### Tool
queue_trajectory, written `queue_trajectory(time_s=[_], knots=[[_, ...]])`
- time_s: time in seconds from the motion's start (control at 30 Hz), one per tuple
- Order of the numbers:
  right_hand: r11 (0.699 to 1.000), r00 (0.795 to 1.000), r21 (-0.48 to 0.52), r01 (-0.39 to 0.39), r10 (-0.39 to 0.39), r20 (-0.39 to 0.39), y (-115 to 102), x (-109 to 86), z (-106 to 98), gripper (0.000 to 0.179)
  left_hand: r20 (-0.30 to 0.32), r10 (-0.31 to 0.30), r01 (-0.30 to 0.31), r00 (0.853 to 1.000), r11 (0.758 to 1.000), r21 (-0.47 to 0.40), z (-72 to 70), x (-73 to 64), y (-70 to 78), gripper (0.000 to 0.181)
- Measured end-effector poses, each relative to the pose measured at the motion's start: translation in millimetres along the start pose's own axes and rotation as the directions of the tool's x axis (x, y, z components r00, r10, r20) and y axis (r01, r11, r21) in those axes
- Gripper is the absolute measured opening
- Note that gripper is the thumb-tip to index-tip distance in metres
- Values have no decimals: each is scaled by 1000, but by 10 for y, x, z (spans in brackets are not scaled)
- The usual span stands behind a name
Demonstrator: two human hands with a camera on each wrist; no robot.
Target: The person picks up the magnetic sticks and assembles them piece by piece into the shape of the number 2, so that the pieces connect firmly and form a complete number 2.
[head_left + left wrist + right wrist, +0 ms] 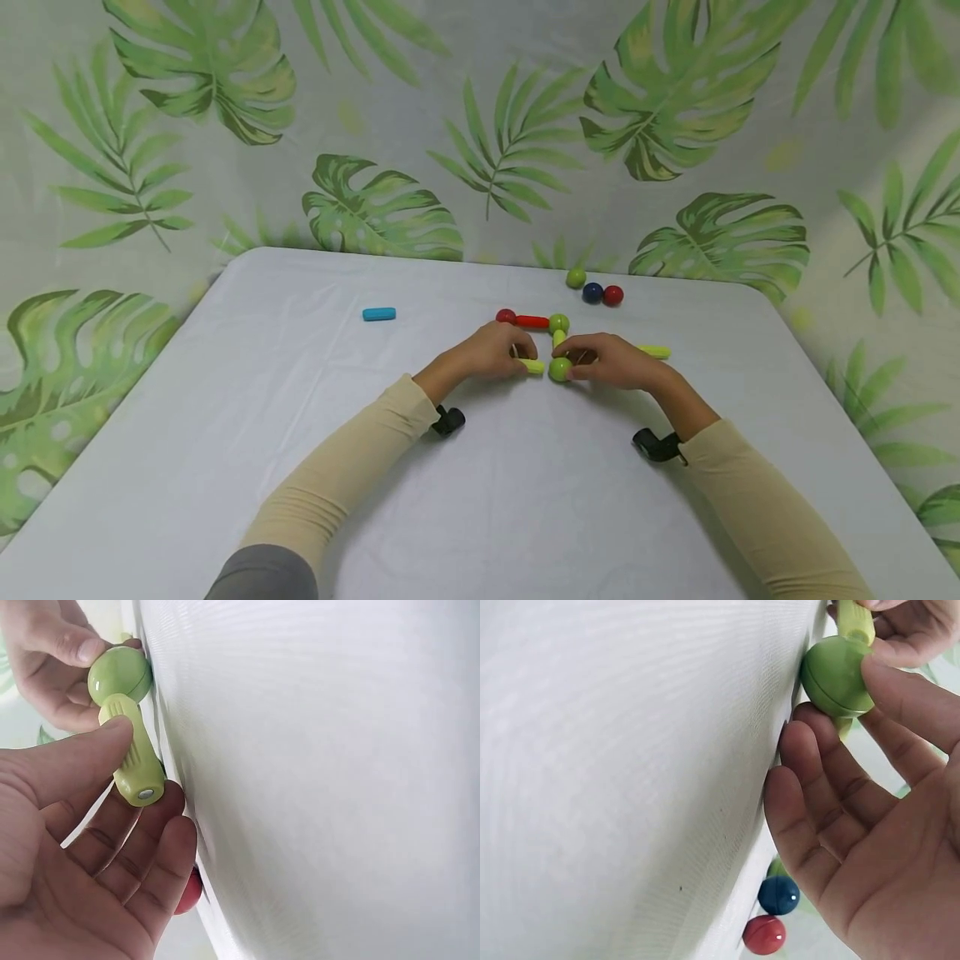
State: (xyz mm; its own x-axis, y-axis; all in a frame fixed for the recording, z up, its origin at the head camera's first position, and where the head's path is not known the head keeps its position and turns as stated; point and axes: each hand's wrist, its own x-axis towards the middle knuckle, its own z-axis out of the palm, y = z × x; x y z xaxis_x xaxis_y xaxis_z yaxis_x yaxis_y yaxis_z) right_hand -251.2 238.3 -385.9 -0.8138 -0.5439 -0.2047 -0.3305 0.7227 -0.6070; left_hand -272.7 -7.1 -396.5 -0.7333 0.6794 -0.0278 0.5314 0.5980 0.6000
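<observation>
My left hand pinches a short yellow-green rod between thumb and fingers; a round metal tip shows at its near end. Facing the rod's other end is a green ball, with a narrow gap between them in the head view. Thumb and fingertips of my right hand grip this ball from the right. Behind it, a second yellow-green rod runs back to another green ball. From there a red rod reaches left to a red ball.
A blue rod lies apart on the left of the white table. Near the back edge sit a green ball, a dark blue ball and a red ball. Another yellow-green rod lies beyond my right hand.
</observation>
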Motion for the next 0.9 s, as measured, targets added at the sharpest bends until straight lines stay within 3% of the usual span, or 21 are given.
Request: queue_trajectory(time_s=[0.23, 0.57, 0.9], knots=[[1000, 1000, -1, 6, -6, 4, 19, 10, 8, 37, -4, -33, 33, 999, 998, -62, 19, 27, -48, 20], [1000, 1000, -16, 7, -8, -4, 35, 23, 8, 37, 6, -20, 21, 1000, 993, -120, 59, 69, -79, 20], [1000, 1000, -5, 0, 0, -3, 27, 28, 9, 37, 10, -26, 27, 1000, 993, -118, 58, 70, -62, 21]])
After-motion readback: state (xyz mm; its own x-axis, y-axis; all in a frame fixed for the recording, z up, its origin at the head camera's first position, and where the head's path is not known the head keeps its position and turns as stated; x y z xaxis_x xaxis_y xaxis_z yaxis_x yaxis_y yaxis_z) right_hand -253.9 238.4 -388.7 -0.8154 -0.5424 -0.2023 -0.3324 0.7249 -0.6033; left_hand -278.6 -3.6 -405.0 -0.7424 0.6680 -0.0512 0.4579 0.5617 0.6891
